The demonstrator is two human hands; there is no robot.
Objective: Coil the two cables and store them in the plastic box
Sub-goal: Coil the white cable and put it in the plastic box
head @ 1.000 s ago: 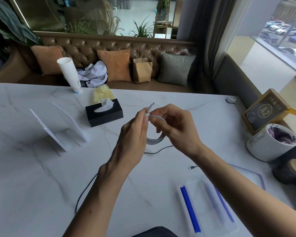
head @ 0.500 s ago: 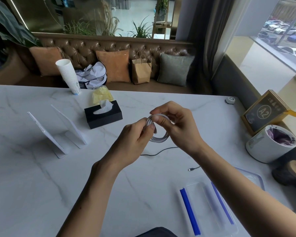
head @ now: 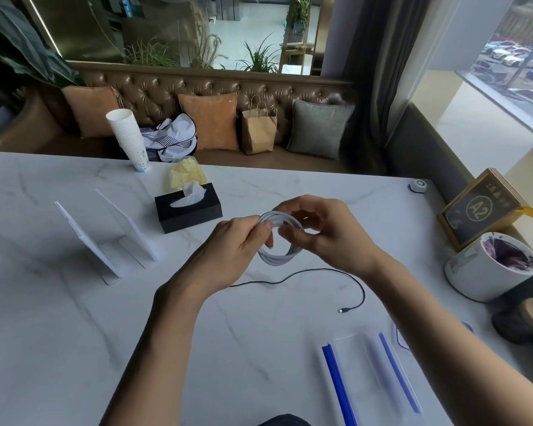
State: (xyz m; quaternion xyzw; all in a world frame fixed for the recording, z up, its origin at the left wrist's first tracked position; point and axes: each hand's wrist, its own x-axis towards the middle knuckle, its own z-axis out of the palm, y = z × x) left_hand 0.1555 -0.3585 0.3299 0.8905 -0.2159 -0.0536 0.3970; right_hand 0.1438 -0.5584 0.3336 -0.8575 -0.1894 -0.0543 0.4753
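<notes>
Nearest the person, at the front right edge of the worktop [head: 74,333], lay the clear plastic box [head: 370,373] with its blue clips, partly hidden under the right forearm, so its far rim could hardly be made out. To its left the marble stretched bare and open right across to the near left edge. Just beyond the box the black cable [head: 320,273] lay loose and uncoiled, curving from under the left wrist round to its plug, which rested a short way from the box. Above that, both hands were raised off the worktop: the left hand [head: 228,250] had its fingers pinching the left side of the white cable [head: 277,256], already wound into a ring, while the right hand [head: 330,238] had its fingers closed on the top and right of the same coil. Farther left stood two white card stands [head: 105,235], well apart from the hands, with free surface between. Behind the hands sat a black tissue box [head: 188,212], and beyond it a yellow bag [head: 186,173] and a stack of paper cups [head: 128,139] by the far edge. Along the right edge stood a white pot [head: 490,269] and a framed sign [head: 480,207], with a small round button [head: 418,186] in the far corner. A leather bench [head: 197,96] with cushions ran behind.
</notes>
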